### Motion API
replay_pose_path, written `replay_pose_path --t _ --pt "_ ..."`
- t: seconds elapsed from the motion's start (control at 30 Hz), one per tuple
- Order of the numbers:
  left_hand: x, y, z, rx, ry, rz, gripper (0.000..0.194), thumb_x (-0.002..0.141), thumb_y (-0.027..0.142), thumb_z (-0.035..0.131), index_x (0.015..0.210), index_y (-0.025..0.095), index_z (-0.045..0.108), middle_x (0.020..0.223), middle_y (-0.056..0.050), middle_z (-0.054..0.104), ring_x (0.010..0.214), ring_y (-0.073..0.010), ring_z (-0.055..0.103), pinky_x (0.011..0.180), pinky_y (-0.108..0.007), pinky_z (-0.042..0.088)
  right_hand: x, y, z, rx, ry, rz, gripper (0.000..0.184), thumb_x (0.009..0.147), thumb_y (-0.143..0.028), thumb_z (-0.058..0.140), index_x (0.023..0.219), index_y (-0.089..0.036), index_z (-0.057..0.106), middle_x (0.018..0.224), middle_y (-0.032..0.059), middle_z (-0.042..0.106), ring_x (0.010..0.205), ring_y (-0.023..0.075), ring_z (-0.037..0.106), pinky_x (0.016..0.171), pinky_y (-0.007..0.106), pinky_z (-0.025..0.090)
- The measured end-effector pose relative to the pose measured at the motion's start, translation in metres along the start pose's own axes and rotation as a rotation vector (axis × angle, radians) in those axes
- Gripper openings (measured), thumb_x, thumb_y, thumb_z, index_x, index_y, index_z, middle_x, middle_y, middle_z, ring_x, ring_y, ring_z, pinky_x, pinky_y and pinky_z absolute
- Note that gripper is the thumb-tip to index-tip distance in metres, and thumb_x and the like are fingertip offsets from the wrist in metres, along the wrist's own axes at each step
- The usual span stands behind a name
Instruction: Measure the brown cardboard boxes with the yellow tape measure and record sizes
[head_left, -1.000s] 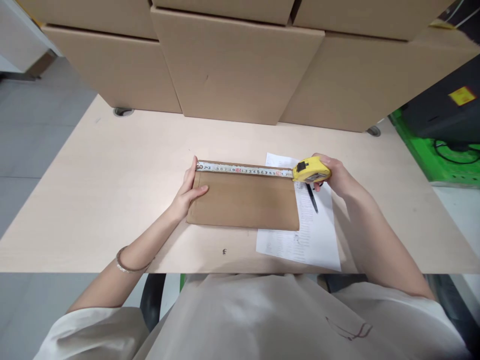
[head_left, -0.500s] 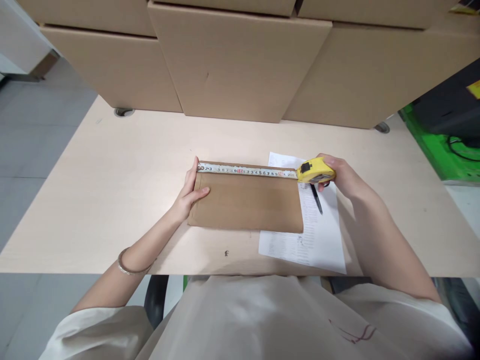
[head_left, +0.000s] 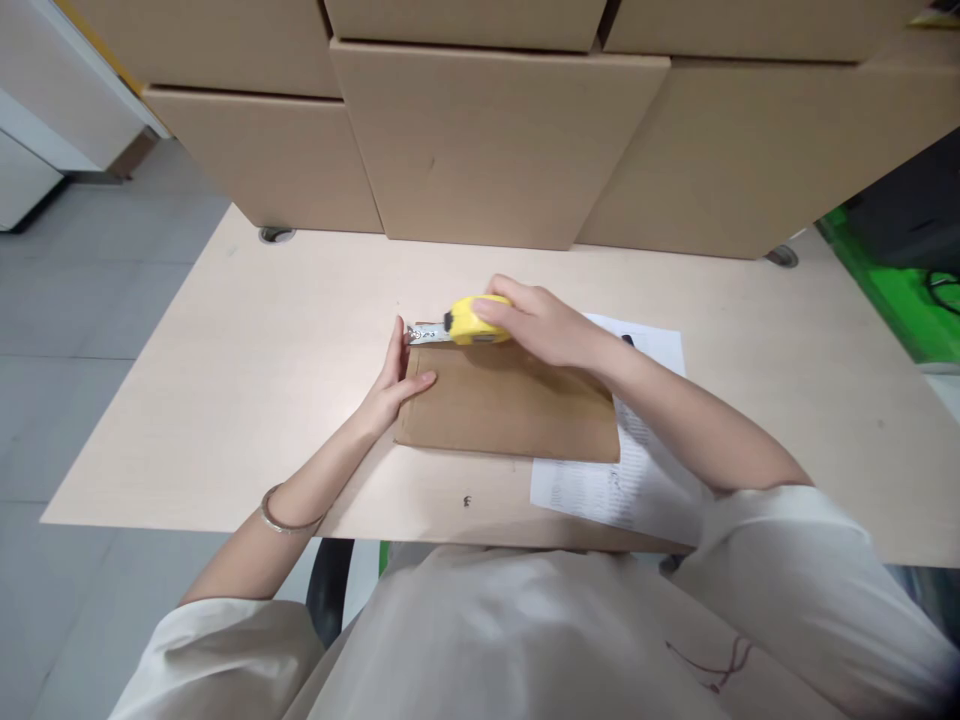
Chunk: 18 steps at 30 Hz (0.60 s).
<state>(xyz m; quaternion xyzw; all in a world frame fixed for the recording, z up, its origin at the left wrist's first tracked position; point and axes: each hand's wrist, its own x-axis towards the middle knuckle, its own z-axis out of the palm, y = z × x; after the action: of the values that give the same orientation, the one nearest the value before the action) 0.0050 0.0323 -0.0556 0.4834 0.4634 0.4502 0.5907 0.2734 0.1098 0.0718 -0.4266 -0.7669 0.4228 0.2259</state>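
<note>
A flat brown cardboard box [head_left: 510, 405] lies on the desk in front of me. My left hand [head_left: 394, 380] grips its left end, thumb on the top face and fingers along the side by the tape's tip. My right hand [head_left: 536, 315] is closed around a yellow tape measure [head_left: 469, 320] above the box's far edge. Only a short length of metal blade [head_left: 427, 334] shows between the case and my left fingers. Under the box's right side and my right forearm lies a printed paper sheet [head_left: 577, 492]. A black pen is mostly hidden behind that forearm.
Large cardboard boxes [head_left: 487, 150] are stacked along the back of the light wooden desk [head_left: 300, 330]. Cable holes [head_left: 277, 235] sit near the desk's back corners. A dark object and a cable stand on a green surface [head_left: 885, 280] at the right.
My right hand has moved left with the tape measure, from the box's right end toward its left end. Far less blade is out. My left hand still grips the box's left end.
</note>
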Motion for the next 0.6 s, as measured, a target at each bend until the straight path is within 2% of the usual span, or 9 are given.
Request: replay_pose_path --t 0.1,0.2,0.3,0.43,0.53,0.6 --pt "0.001 0.0 0.001 -0.002 -0.01 0.061 0.134 0.088 0.056 0.096 0.193 0.043 0.014 0.198 -0.009 0.036 0.183 -0.0493 0.03 0.149 -0.07 0.026 0.016 -0.012 0.021 -0.015 -0.056 -0.041 0.049 0.115 -0.068 0.06 0.093 -0.027 0.044 0.082 -0.0014 0.059 0.078 0.0193 0.053 0.072 0.034 0.037" --pt "0.002 -0.003 -0.001 0.024 -0.03 0.11 0.124 0.091 0.055 0.094 0.192 0.045 0.023 0.191 -0.009 0.046 0.178 -0.0474 0.042 0.147 -0.068 0.034 0.014 -0.017 0.026 -0.029 -0.036 -0.088 0.048 0.117 -0.072 0.052 0.098 -0.028 0.044 0.083 -0.0014 0.061 0.078 0.0206 0.056 0.073 0.035 0.039" --pt "0.003 -0.007 -0.003 0.039 0.008 0.129 0.125 0.089 0.057 0.095 0.191 0.044 0.024 0.191 -0.01 0.045 0.178 -0.0462 0.041 0.147 -0.065 0.033 -0.011 -0.011 0.024 -0.159 0.066 -0.171 0.042 0.116 -0.068 0.053 0.107 -0.027 0.05 0.093 0.0035 0.069 0.083 0.0244 0.063 0.077 0.038 0.046" --pt "0.004 -0.006 -0.007 0.072 0.05 0.078 0.124 0.085 0.058 0.097 0.19 0.043 0.032 0.189 -0.009 0.046 0.179 -0.0457 0.039 0.148 -0.063 0.03 -0.061 0.016 0.032 -0.502 0.244 -0.291 0.04 0.111 -0.059 0.065 0.124 -0.021 0.064 0.114 0.0174 0.078 0.105 0.0358 0.072 0.088 0.047 0.057" --pt "0.002 0.002 -0.008 0.131 0.085 0.05 0.114 0.085 0.054 0.097 0.185 0.04 0.046 0.184 -0.009 0.052 0.178 -0.0469 0.038 0.149 -0.064 0.027 -0.088 0.036 0.042 -0.638 0.242 -0.318 0.049 0.113 -0.06 0.064 0.134 -0.016 0.07 0.115 0.0213 0.08 0.105 0.0393 0.075 0.087 0.052 0.061" --pt "0.001 0.007 -0.008 0.159 0.091 0.048 0.112 0.084 0.052 0.097 0.184 0.039 0.049 0.18 -0.008 0.055 0.176 -0.0478 0.039 0.15 -0.066 0.025 -0.1 0.044 0.039 -0.654 0.227 -0.362 0.058 0.115 -0.066 0.06 0.144 -0.016 0.069 0.129 0.0236 0.081 0.118 0.0425 0.077 0.096 0.058 0.063"
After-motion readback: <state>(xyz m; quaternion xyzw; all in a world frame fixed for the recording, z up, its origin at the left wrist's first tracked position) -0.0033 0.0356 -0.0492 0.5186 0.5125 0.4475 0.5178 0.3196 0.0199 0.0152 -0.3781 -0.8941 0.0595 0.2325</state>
